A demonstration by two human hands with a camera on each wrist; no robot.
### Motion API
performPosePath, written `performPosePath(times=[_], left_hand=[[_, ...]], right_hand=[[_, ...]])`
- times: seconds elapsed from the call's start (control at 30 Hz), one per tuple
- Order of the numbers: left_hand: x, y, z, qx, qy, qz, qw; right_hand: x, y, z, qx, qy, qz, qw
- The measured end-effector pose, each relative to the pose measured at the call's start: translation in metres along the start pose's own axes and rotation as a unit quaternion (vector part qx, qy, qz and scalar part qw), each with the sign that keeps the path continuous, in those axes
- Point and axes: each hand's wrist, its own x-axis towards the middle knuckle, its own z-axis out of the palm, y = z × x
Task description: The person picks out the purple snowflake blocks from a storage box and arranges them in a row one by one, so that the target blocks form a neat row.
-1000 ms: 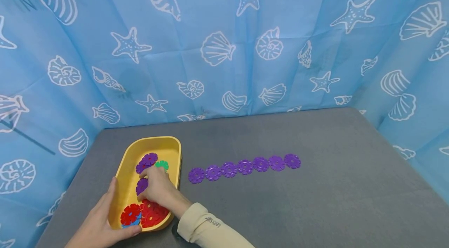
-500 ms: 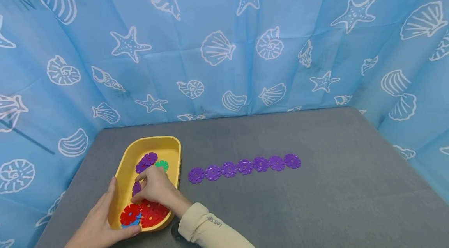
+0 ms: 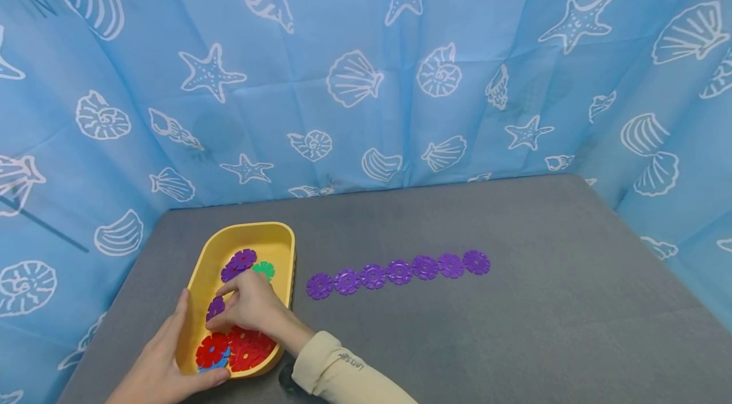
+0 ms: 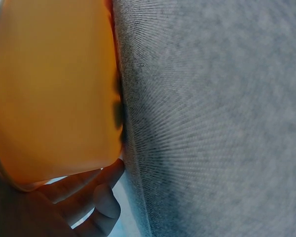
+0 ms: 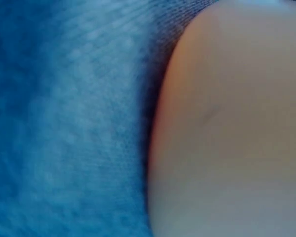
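Observation:
A yellow plastic tray [image 3: 274, 232] stands at the left of the table, holding flower-shaped interlocking discs. My left hand [image 3: 162, 353] grips its near left corner, thumb on the near rim and fingers along the outer left wall. The left wrist view shows those fingers [image 4: 108, 202] curled by the tray's orange-looking wall [image 4: 54, 89]. Inside the tray, my right hand [image 3: 254, 305] pinches a purple disc [image 3: 215, 307] between thumb and fingers; part of the disc is hidden. The right wrist view holds only blurred skin and cloth.
Other purple discs [image 3: 243, 259], a green disc [image 3: 265, 269], red discs [image 3: 248, 350] and blue ones [image 3: 216, 363] lie in the tray. Right of it, several joined purple discs form a row [image 3: 399, 272] on the grey tabletop [image 3: 515, 328]. A blue shell-print curtain [image 3: 354, 124] hangs behind.
The purple disc and the right hand's fingertips have shifted slightly left within the tray. The left hand, the tray and the purple row stay where they were.

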Motion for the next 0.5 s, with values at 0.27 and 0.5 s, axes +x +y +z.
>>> performPosePath(times=[0.27,0.5], left_hand=[[0.001,-0.001,0.000,-0.006,-0.008,0.003,1.0000],[-0.001,0.000,-0.001,-0.001,-0.005,0.010,0.9999]], right_hand=[[-0.003,0.000,-0.005,0.020,0.006,-0.074,0.9970],[-0.010,-0.002,-0.018,0.080,-0.006,-0.093,0.9924]])
